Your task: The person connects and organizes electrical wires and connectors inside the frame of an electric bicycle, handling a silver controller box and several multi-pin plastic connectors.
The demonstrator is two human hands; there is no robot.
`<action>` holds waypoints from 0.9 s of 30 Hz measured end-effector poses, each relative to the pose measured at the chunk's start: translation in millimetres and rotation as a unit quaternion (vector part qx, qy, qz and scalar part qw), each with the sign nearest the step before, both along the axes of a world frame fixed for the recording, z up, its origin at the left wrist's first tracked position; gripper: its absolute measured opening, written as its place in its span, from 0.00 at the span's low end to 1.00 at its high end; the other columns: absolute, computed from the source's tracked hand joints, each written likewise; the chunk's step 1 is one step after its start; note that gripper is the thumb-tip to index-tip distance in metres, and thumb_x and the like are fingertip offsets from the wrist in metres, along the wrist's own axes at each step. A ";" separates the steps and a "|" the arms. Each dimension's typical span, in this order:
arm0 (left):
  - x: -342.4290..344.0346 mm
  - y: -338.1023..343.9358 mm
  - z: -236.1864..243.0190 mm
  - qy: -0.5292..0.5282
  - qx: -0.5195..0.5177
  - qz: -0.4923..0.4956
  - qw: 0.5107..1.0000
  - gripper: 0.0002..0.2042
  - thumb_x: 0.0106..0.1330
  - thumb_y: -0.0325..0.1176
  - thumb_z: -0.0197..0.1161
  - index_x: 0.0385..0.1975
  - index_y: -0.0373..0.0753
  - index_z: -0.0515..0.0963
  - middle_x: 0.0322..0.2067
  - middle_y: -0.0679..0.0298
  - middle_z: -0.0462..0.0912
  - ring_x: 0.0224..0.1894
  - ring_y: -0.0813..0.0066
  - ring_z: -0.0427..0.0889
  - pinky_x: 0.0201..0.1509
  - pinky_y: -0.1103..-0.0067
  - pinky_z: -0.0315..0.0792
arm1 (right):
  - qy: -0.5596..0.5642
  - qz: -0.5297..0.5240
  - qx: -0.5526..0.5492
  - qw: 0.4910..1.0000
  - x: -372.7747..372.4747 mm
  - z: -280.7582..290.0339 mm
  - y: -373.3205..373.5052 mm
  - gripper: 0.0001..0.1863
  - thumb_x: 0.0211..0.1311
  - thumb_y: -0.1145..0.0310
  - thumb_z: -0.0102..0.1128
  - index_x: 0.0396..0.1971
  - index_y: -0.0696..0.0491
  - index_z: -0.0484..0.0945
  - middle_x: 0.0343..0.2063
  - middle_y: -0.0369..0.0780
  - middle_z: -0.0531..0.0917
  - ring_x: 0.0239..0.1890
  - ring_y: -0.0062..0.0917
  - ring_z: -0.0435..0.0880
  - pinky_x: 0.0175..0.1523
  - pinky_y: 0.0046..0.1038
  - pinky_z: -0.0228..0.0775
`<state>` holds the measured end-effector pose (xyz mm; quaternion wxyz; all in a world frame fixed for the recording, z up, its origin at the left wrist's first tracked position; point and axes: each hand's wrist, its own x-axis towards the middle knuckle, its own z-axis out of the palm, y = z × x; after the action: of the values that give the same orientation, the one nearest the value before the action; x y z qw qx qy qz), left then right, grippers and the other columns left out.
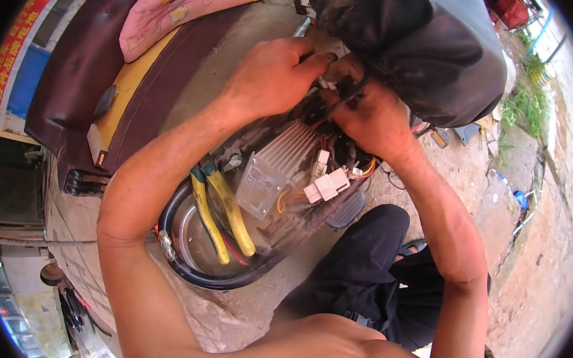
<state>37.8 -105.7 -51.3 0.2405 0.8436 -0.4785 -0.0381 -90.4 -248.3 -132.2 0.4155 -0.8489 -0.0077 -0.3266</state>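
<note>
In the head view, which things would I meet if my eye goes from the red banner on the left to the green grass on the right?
Red banner → yellow-handled tool → finned metal box → white connectors → right hand → green grass.

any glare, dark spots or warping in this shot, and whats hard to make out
Head view: fisheye bending toward a black rim; head view: soft sheen on the black cover, pale, bright ground at far right; head view: shade between left hand and right hand, so small parts there are hard to tell; head view: pliers fairly sharp.
</note>
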 end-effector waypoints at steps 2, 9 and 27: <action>-1.2 -1.5 0.9 -0.001 0.012 0.008 1.000 0.17 0.71 0.43 0.58 0.41 0.34 0.84 0.31 0.45 0.84 0.36 0.51 0.86 0.41 0.64 0.75 | 0.027 -0.003 0.019 0.999 -1.1 0.9 -1.3 0.13 0.62 0.72 0.69 0.45 0.51 0.79 0.37 0.39 0.84 0.40 0.30 0.85 0.46 0.30 0.76; -4.5 -5.0 1.8 -0.009 0.011 0.017 1.000 0.17 0.71 0.44 0.59 0.41 0.35 0.84 0.32 0.44 0.84 0.38 0.46 0.86 0.42 0.61 0.76 | 0.063 -0.010 0.020 0.998 -2.2 2.5 -3.2 0.24 0.59 0.63 0.66 0.56 0.54 0.80 0.42 0.50 0.87 0.47 0.48 0.86 0.56 0.39 0.76; 6.7 -1.7 -10.9 -0.044 -0.053 -0.025 0.997 0.17 0.72 0.46 0.59 0.36 0.37 0.86 0.32 0.44 0.86 0.37 0.39 0.85 0.43 0.53 0.79 | -0.047 -0.036 -0.076 0.995 3.7 2.4 -0.3 0.11 0.60 0.73 0.71 0.42 0.52 0.80 0.35 0.39 0.84 0.37 0.35 0.86 0.44 0.31 0.77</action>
<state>44.5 -107.4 -62.2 0.2626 0.8183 -0.5111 0.0182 -86.7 -248.6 -129.8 0.3366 -0.8618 -0.0215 -0.3790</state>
